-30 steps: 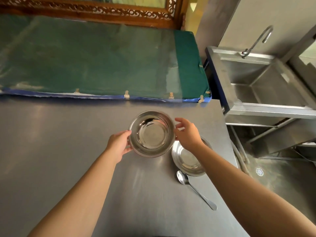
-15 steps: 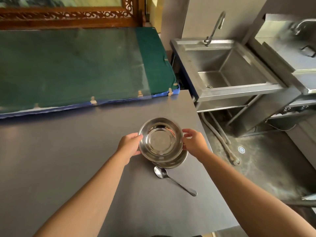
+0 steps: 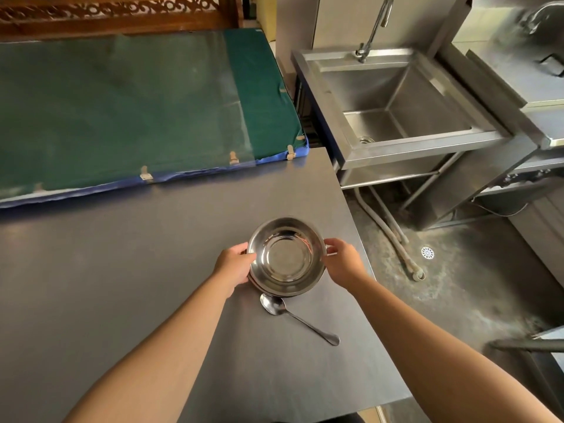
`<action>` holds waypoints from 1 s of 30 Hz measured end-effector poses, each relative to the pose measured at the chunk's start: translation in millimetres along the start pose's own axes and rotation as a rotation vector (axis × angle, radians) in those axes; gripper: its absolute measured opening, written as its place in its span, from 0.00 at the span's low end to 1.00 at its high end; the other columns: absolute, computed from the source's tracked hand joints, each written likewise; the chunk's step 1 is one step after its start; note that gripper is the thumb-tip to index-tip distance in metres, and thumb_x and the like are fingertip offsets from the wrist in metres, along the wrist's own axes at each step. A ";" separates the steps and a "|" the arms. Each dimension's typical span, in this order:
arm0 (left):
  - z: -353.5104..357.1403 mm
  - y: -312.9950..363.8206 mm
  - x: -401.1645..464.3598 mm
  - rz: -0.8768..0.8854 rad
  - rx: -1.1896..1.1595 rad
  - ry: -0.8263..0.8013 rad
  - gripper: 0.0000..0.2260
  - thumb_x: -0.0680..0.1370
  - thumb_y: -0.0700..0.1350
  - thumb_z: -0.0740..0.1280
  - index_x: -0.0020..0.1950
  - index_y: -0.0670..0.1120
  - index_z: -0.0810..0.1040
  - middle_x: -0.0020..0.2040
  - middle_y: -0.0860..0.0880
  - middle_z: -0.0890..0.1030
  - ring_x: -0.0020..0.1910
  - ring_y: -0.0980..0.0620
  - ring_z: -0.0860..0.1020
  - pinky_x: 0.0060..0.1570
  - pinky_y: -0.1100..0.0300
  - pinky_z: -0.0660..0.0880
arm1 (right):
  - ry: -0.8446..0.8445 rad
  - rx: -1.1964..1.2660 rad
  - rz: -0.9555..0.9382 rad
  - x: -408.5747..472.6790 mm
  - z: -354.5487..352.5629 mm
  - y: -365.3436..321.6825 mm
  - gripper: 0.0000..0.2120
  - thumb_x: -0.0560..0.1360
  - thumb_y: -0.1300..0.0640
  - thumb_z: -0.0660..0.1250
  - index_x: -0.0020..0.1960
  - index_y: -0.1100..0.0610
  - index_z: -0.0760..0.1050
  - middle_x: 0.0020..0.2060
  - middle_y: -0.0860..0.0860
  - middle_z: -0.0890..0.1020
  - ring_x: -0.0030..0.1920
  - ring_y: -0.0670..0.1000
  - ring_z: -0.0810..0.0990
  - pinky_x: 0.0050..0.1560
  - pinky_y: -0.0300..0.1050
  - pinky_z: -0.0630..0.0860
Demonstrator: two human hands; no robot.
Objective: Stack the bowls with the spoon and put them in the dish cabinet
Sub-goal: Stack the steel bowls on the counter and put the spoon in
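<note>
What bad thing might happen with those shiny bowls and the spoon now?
1. The top bowl sits in the lower bowl, pinched only at the rim by the left hand and right hand; smooth steel might slip if lifted carelessly.
2. The stack sits near the table's right edge, over hard floor, so a nudge may drop it.
3. The spoon lies on the table and may be forgotten.

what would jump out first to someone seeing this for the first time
The shiny steel bowl, nested on a second bowl at the grey table's right end, gripped by the left hand and right hand. A spoon lies just in front; a steel sink stands far right.
</note>
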State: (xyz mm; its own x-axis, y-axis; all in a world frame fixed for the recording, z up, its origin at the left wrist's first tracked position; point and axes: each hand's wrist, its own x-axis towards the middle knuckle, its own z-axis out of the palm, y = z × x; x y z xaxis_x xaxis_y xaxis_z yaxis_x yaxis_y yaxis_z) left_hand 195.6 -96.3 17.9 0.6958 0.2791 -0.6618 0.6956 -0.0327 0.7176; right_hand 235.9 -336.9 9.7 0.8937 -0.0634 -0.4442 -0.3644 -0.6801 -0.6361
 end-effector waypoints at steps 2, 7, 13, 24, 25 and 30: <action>0.5 -2.2 3.7 0.003 -0.019 0.001 0.22 0.76 0.38 0.65 0.67 0.55 0.79 0.47 0.58 0.81 0.43 0.53 0.80 0.36 0.60 0.78 | -0.008 0.001 0.002 2.8 2.7 3.4 0.20 0.77 0.57 0.69 0.69 0.56 0.77 0.58 0.55 0.81 0.51 0.54 0.80 0.48 0.48 0.78; -0.5 -5.6 9.6 0.011 -0.035 0.032 0.30 0.76 0.32 0.64 0.77 0.49 0.69 0.71 0.46 0.74 0.57 0.47 0.77 0.36 0.59 0.76 | -0.016 0.003 -0.009 6.4 11.2 5.2 0.15 0.77 0.62 0.68 0.63 0.55 0.81 0.59 0.56 0.80 0.54 0.58 0.82 0.52 0.48 0.78; -5.3 -4.9 14.0 0.019 -0.051 0.041 0.28 0.75 0.29 0.64 0.74 0.45 0.73 0.69 0.46 0.77 0.55 0.46 0.78 0.35 0.59 0.75 | -0.037 0.099 0.040 9.5 22.5 -0.7 0.19 0.75 0.66 0.65 0.64 0.53 0.77 0.55 0.53 0.81 0.51 0.56 0.82 0.48 0.51 0.82; -65.0 -25.8 4.8 0.001 -0.109 0.139 0.26 0.77 0.28 0.61 0.73 0.45 0.74 0.61 0.50 0.78 0.51 0.51 0.78 0.33 0.63 0.75 | -0.162 0.208 0.013 -0.4 63.2 -34.3 0.23 0.74 0.67 0.70 0.69 0.60 0.75 0.56 0.52 0.82 0.55 0.59 0.83 0.58 0.60 0.81; -70.6 -29.6 3.8 -0.009 -0.110 0.146 0.26 0.77 0.27 0.61 0.72 0.45 0.75 0.58 0.51 0.78 0.48 0.53 0.78 0.31 0.64 0.75 | -0.183 0.205 0.010 -3.0 66.5 -37.5 0.23 0.73 0.68 0.70 0.67 0.60 0.76 0.53 0.50 0.82 0.54 0.58 0.83 0.59 0.60 0.81; -100.2 -54.8 -7.8 -0.033 -0.133 0.193 0.26 0.76 0.26 0.60 0.70 0.45 0.76 0.46 0.60 0.78 0.42 0.61 0.78 0.25 0.68 0.76 | -0.265 0.154 -0.064 -22.1 87.9 -50.5 0.19 0.71 0.71 0.68 0.59 0.57 0.82 0.52 0.49 0.84 0.55 0.55 0.83 0.60 0.57 0.81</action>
State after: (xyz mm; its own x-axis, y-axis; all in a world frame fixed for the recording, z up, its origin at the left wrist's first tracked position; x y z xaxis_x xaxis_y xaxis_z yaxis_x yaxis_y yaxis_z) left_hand 134.1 -0.5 5.5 0.6171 0.4563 -0.6410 0.6789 0.1031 0.7270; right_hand 211.5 -237.0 -3.8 0.8242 0.1822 -0.5361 -0.3632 -0.5563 -0.7474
